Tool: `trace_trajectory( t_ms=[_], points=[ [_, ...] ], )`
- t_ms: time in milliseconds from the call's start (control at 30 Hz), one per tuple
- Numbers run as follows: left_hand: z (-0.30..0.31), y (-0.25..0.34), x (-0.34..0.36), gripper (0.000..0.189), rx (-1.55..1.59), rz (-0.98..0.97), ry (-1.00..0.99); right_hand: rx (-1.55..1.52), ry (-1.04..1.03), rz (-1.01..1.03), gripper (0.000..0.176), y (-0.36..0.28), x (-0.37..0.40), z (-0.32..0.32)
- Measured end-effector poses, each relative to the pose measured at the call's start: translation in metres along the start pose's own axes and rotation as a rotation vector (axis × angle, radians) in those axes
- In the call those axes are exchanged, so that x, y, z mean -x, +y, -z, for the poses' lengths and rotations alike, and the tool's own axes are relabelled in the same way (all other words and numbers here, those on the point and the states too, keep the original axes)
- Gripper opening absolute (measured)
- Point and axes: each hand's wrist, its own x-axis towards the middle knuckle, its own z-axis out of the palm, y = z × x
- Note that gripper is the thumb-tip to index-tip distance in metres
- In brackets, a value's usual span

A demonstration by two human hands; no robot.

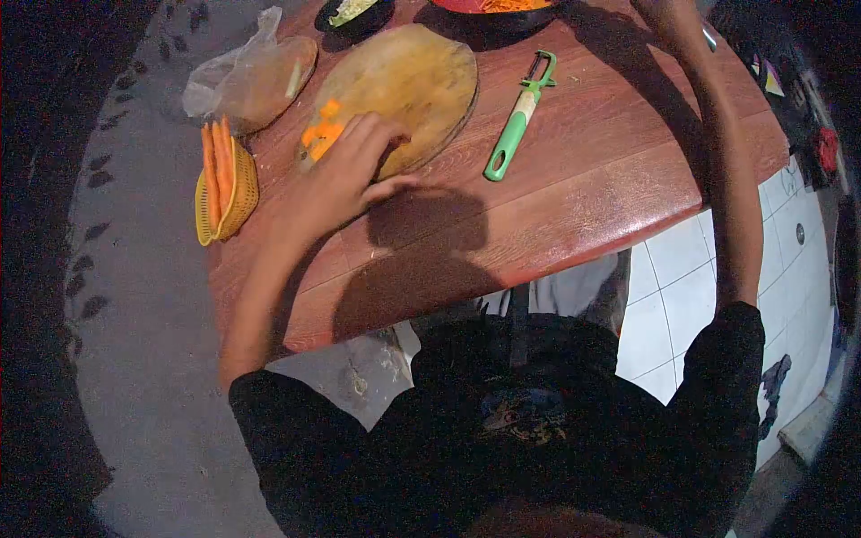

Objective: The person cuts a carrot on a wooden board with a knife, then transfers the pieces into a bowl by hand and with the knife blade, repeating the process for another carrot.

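My left hand (354, 166) reaches over the near left edge of a round wooden cutting board (430, 81). Its fingers are bent, with the thumb held apart from them, and nothing shows in its grip. Orange carrot pieces (325, 130) lie on the board right beside the fingers. My right arm stretches to the top edge of the view, where only the back part of my right hand (662, 11) shows; its fingers are out of sight. A green and white peeler (516, 130) rests on the table to the right of the board.
On the left of the table (574, 179), a yellow basket (240, 193) holds several whole carrots (217, 170). Behind it lies a clear plastic bag (238, 76). At the far edge are a dark bowl (363, 27) with pale green shreds and a larger bowl (489, 25) with orange shreds.
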Motion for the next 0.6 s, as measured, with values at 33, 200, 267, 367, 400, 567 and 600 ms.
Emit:
trace_trajectory(
  t_ms=[33,200,267,367,400,567,600],
  points=[
    [-0.002,0.002,0.000,0.045,0.000,-0.002,0.000,0.011,0.023,-0.001,0.054,0.002,-0.001,0.000],
    [-0.006,0.012,0.001,0.033,0.152,0.141,-0.034,0.169,-0.001,-0.006,0.052,0.017,-0.018,0.002],
    [-0.013,0.010,0.002,0.029,0.136,0.087,-0.021,0.116,-0.001,0.010,0.051,0.018,-0.016,0.001],
    [-0.012,0.010,-0.001,0.026,0.143,0.028,-0.005,0.080,0.001,0.060,0.052,0.000,-0.004,0.002],
    [-0.009,0.010,-0.004,0.025,0.167,0.021,-0.001,0.084,0.012,-0.010,0.052,-0.007,-0.001,0.001],
    [0.005,-0.016,-0.068,0.029,0.177,-0.036,0.255,0.107,0.041,-0.033,0.050,0.030,-0.019,0.003],
    [0.011,-0.022,-0.090,0.030,0.218,-0.077,0.347,0.186,0.062,0.001,0.048,0.032,-0.020,0.005]
  ],
)
